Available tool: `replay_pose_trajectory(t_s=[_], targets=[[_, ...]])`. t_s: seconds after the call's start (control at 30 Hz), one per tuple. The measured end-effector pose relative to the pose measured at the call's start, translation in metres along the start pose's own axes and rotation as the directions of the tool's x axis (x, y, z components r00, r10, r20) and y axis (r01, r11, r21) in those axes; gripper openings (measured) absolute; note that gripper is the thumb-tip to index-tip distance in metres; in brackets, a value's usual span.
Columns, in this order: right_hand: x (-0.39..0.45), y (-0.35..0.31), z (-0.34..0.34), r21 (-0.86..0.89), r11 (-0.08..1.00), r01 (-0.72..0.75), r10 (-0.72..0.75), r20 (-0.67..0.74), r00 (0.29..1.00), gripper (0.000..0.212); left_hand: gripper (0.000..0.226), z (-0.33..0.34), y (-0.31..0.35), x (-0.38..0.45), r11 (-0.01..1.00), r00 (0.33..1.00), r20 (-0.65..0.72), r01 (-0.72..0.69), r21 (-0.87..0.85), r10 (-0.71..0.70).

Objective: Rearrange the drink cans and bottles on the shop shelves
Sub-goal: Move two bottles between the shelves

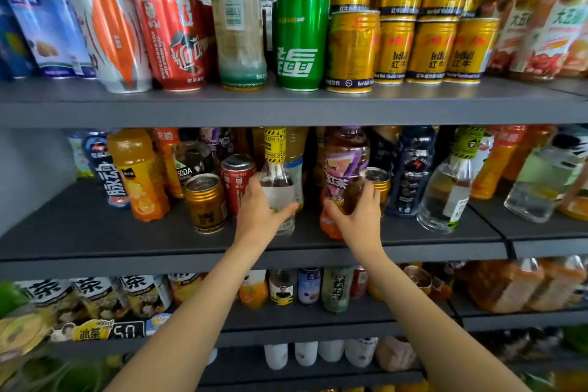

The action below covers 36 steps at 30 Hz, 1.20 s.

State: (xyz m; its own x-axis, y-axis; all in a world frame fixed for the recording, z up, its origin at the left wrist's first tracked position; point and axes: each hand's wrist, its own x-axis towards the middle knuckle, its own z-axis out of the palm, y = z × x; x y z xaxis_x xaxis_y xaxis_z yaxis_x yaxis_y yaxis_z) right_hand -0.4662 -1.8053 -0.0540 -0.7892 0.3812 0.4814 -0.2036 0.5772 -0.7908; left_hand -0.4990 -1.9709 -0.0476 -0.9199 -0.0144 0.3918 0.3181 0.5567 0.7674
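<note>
On the grey metal middle shelf point(95, 232), my left hand point(259, 216) wraps the clear yellow-labelled plastic bottle point(278, 188); my right hand point(358, 216) grips the purple-labelled tea bottle point(345, 169). Next, I judge, lifting both to reposition.

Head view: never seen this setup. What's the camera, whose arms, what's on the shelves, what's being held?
There is no machine: a person wears one wide-angle camera on the head, looking forward and down, so the two bare arms are their own. They face grey shop shelves stocked with drinks. The left hand grips a clear bottle with a yellow neck label on the middle shelf. The right hand grips a purple-labelled tea bottle beside it. A gold can and a red can stand to the left. The upper shelf carries stacked gold cans and a green can.
</note>
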Motion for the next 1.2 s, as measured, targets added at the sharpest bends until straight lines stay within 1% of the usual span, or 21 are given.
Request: replay_pose_trajectory(t_s=[0.1,0.17,0.2,0.23,0.27,0.3,0.33,0.37,0.4,0.43,0.47,0.53,0.6,0.63,0.7,0.77,0.83,0.9,1.03,1.13,1.2], targets=[[0.007,0.001,-0.012,-0.032,0.999,-0.001,0.003,0.060,0.998,0.065,0.085,0.007,0.000,-0.001,1.000,0.998,-0.060,-0.005,0.008,0.005],[0.008,0.003,-0.025,-0.018,1.000,-0.006,0.008,0.107,0.994,0.062,0.088,0.011,0.002,-0.004,0.999,0.997,-0.077,0.032,0.020,-0.031],[0.007,0.005,-0.033,-0.001,1.000,-0.008,0.008,0.127,0.992,0.062,0.090,0.012,0.006,-0.009,0.997,0.991,-0.116,0.065,0.045,-0.060],[0.005,0.008,-0.042,0.021,1.000,-0.013,0.010,0.146,0.989,0.062,0.088,0.012,0.011,-0.015,0.994,0.978,-0.196,0.081,0.075,-0.065],[0.001,0.010,-0.052,0.043,0.999,-0.020,0.013,0.161,0.987,0.063,0.082,0.013,0.017,-0.023,0.995,0.954,-0.299,0.046,0.092,-0.017],[-0.002,0.013,-0.063,0.059,0.998,-0.024,0.014,0.169,0.985,0.064,0.071,0.015,0.026,-0.031,0.994,0.917,-0.387,-0.058,0.096,0.091],[-0.004,0.017,-0.074,0.067,0.997,-0.024,0.012,0.173,0.985,0.064,0.058,0.018,0.037,-0.038,0.975,0.879,-0.421,-0.198,0.105,0.224],[-0.007,0.022,-0.086,0.072,0.997,-0.021,0.009,0.175,0.985,0.064,0.047,0.025,0.047,-0.042,0.938,0.855,-0.388,-0.327,0.113,0.345],[-0.008,0.028,-0.098,0.076,0.997,-0.018,0.005,0.172,0.985,0.063,0.042,0.035,0.056,-0.043,0.907,0.854,-0.307,-0.409,0.104,0.420],[-0.009,0.035,-0.111,0.077,0.997,-0.016,0.003,0.164,0.986,0.062,0.042,0.047,0.066,-0.040,0.902,0.874,-0.223,-0.425,0.078,0.431],[-0.009,0.041,-0.124,0.067,0.998,-0.016,0.006,0.151,0.988,0.062,0.047,0.059,0.075,-0.032,0.921,0.905,-0.177,-0.387,0.039,0.388],[-0.005,0.053,-0.151,0.047,0.999,-0.014,0.008,0.130,0.991,0.065,0.065,0.083,0.087,-0.007,0.974,0.964,-0.165,-0.218,-0.053,0.207],[0.001,0.064,-0.179,0.059,0.998,-0.011,0.003,0.142,0.990,0.068,0.080,0.101,0.093,0.019,0.992,0.989,-0.140,-0.058,-0.108,0.042],[0.005,0.071,-0.193,0.066,0.998,-0.010,0.000,0.158,0.987,0.068,0.083,0.107,0.094,0.028,0.993,0.991,-0.133,-0.002,-0.116,-0.014],[0.009,0.087,-0.219,0.061,0.998,0.001,-0.013,0.184,0.983,0.068,0.079,0.117,0.095,0.037,0.991,0.982,-0.164,0.079,-0.105,-0.096],[0.013,0.103,-0.239,0.049,0.998,0.026,-0.036,0.208,0.978,0.068,0.068,0.121,0.094,0.037,0.987,0.955,-0.250,0.144,-0.073,-0.158],[0.016,0.116,-0.256,0.056,0.998,0.039,-0.051,0.223,0.973,0.068,0.065,0.121,0.095,0.031,0.982,0.920,-0.344,0.184,-0.045,-0.188],[0.018,0.125,-0.271,0.065,0.997,0.050,-0.064,0.245,0.967,0.068,0.070,0.118,0.096,0.014,0.980,0.873,-0.447,0.194,-0.048,-0.195],[0.023,0.136,-0.298,0.091,0.992,0.086,-0.107,0.266,0.958,0.067,0.063,0.117,0.117,-0.049,0.993,0.818,-0.564,0.107,-0.050,-0.117],[0.026,0.144,-0.311,0.130,0.989,0.063,-0.092,0.227,0.970,0.067,0.060,0.132,0.149,-0.097,1.000,0.809,-0.588,0.030,0.006,-0.021],[0.028,0.152,-0.324,0.167,0.984,0.061,-0.091,0.181,0.979,0.065,0.057,0.152,0.179,-0.113,1.000,0.836,-0.548,-0.023,0.011,0.025]])
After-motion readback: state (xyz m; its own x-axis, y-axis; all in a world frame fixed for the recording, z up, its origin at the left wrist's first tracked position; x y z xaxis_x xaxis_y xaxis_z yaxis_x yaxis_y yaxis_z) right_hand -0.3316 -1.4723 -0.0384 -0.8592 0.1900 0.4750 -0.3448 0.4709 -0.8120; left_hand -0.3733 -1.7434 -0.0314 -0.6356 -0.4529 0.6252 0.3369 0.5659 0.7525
